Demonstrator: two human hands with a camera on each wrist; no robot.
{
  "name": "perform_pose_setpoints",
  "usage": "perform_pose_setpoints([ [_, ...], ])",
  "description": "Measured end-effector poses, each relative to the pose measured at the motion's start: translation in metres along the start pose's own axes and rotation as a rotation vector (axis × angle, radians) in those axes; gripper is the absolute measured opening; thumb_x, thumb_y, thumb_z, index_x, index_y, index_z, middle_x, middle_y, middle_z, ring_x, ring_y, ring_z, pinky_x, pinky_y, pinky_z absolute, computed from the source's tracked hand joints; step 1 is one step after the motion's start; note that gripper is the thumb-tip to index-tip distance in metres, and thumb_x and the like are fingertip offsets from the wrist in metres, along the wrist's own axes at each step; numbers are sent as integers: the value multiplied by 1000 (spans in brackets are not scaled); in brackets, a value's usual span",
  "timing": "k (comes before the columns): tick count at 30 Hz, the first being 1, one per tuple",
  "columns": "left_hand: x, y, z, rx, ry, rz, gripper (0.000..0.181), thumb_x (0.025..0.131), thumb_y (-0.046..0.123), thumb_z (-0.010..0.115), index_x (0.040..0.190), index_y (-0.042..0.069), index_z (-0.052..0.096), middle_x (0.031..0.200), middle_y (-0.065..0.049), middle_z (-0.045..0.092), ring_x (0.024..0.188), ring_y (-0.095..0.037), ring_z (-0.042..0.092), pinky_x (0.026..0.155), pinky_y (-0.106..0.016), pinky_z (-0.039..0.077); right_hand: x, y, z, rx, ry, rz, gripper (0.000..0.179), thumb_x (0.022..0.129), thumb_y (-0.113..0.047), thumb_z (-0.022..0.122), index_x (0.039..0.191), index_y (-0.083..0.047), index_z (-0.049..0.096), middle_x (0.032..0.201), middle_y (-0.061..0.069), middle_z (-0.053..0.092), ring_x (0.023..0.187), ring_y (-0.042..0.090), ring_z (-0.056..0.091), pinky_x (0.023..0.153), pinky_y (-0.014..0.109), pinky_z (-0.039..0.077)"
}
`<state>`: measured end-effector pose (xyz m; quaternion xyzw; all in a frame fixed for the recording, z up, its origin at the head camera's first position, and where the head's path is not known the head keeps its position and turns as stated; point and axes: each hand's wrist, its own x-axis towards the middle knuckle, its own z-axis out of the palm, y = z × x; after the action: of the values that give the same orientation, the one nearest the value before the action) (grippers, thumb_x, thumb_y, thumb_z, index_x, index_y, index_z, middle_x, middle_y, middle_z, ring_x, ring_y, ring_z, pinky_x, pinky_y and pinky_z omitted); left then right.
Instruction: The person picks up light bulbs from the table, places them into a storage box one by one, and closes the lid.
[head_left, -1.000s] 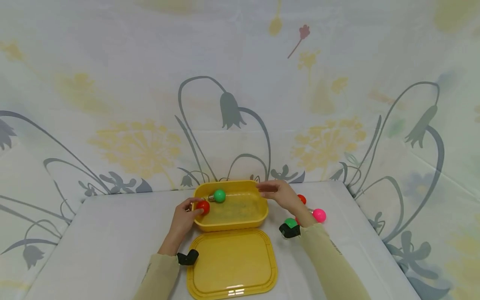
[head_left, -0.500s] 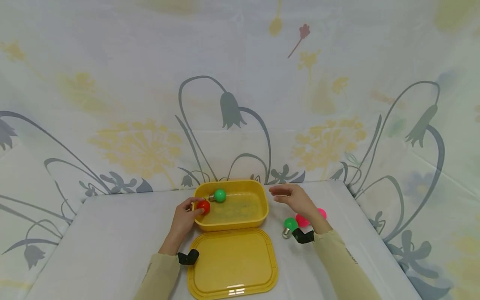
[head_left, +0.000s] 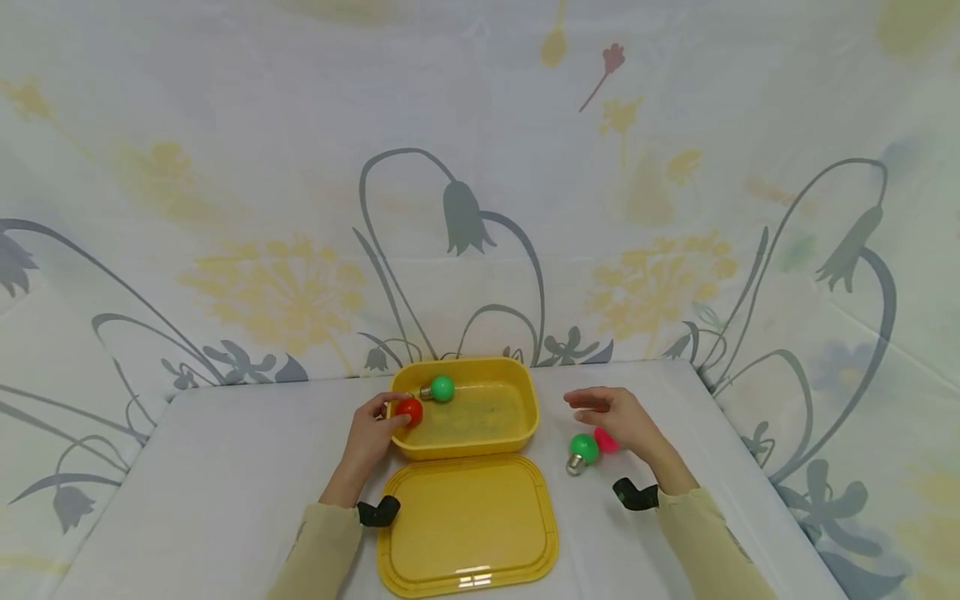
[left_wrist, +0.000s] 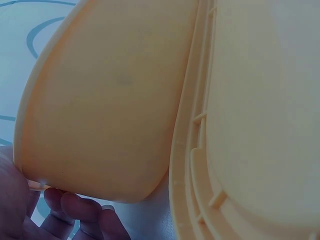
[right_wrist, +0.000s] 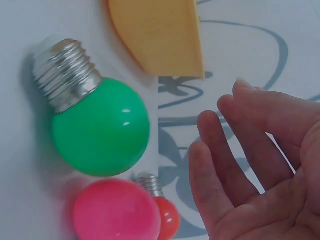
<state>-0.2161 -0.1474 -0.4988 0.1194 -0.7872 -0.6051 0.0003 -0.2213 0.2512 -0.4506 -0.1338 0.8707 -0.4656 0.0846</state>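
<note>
My left hand grips the left end of a yellow plastic box, with fingers against the outside of its end wall. Inside the box, a red bulb lies right by the left thumb, and a green bulb with a metal screw base lies near the back wall. To the right of the box, my right hand hovers with relaxed fingers and an empty palm. Nearest to it are another green bulb, a pink bulb and a small red bulb, partly hidden behind the pink one.
A yellow lid lies flat on the white cloth in front of the box. Behind the table rises a flower-printed cloth backdrop. Dark straps show at both wrists.
My right hand has moved right, away from the box's right rim and toward me, over the loose bulbs. The left hand keeps its hold on the box.
</note>
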Motion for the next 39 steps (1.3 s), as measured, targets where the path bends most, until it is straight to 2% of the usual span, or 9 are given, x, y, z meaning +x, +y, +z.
perform_pose_setpoints([
  [7, 0, 0, 0, 3, -8, -4, 29, 91, 6, 68, 120, 8, 68, 103, -12, 48, 102, -26, 41, 81, -35, 36, -15, 10, -1, -20, -5, -48, 32, 93, -7, 69, 122, 3, 67, 121, 20, 66, 114, 37, 62, 94, 38, 51],
  [16, 0, -1, -1, -6, -2, -5, 29, 91, 6, 68, 119, 8, 69, 102, -12, 48, 102, -27, 41, 80, -35, 35, -24, 14, 1, -60, -18, -3, 33, 90, -11, 71, 122, -2, 70, 121, 16, 68, 114, 35, 62, 90, 27, 50],
  [22, 0, -2, 0, -3, -4, 4, 29, 90, 5, 68, 119, 8, 69, 100, -11, 47, 100, -27, 41, 80, -36, 35, -28, 14, 4, -97, -23, -23, 31, 90, -9, 72, 120, -3, 71, 118, 13, 69, 112, 32, 62, 89, 29, 51],
  [29, -1, 0, 0, 14, 9, 1, 28, 90, 5, 69, 118, 9, 69, 98, -10, 47, 99, -26, 42, 78, -34, 35, -33, 12, 7, -150, -4, -29, 31, 88, -10, 73, 119, -4, 72, 117, 8, 70, 112, 31, 59, 92, 41, 51],
  [36, -2, 1, 1, 11, 4, -1, 28, 91, 5, 68, 119, 7, 68, 99, -10, 47, 100, -26, 41, 79, -34, 35, -38, 13, 9, -151, 2, 1, 33, 85, -7, 76, 118, -7, 73, 113, 6, 69, 104, 30, 55, 85, 37, 50],
  [37, -1, 1, 1, 11, 4, 1, 28, 91, 5, 68, 119, 7, 69, 99, -11, 47, 100, -26, 41, 79, -35, 35, -39, 12, 9, -145, 2, -1, 34, 84, -5, 77, 117, -6, 74, 113, 6, 69, 104, 30, 55, 85, 39, 50],
  [39, -1, 1, 1, 9, 1, 2, 28, 91, 5, 68, 119, 7, 69, 100, -11, 47, 100, -26, 41, 80, -35, 35, -40, 11, 9, -139, 1, -3, 35, 82, -3, 77, 117, -6, 74, 113, 5, 70, 108, 32, 56, 94, 46, 48],
])
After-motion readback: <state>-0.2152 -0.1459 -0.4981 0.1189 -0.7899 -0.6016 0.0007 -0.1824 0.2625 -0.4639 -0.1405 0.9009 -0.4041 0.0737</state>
